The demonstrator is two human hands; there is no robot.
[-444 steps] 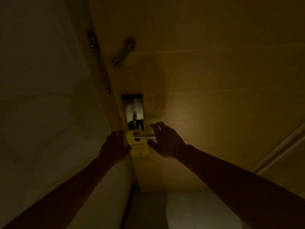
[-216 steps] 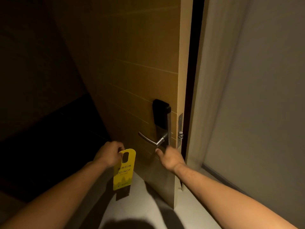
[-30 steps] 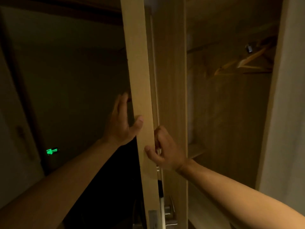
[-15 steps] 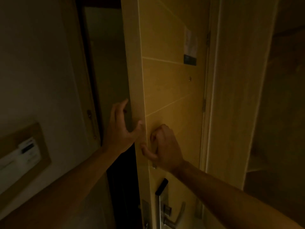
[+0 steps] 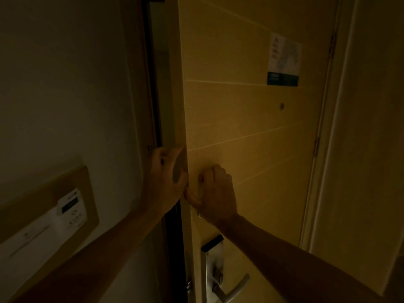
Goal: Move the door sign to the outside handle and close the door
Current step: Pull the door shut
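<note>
Door (image 5: 251,132) being pulled nearly shut: edge gripped by left hand (image 5: 166,178), fingers wrapped; right hand (image 5: 215,191) curled closed, its contents indiscernible. Left fingers should be withdrawn before latching.

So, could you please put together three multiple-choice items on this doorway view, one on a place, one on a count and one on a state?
1. Where is the wall control panel?
A. Left of the door
B. On the door
C. Right of the hinges

2. How many hands touch the door?
A. None
B. One
C. Two

3. What state is the door in?
A. Wide open
B. Ajar by a narrow gap
C. Fully shut

Answers:
1 A: the panel sits on the wall left of the door frame.
2 C: the left hand wraps the door's edge and the right hand rests fisted against its face.
3 B: a dark strip still separates the door's edge from the frame.
</note>
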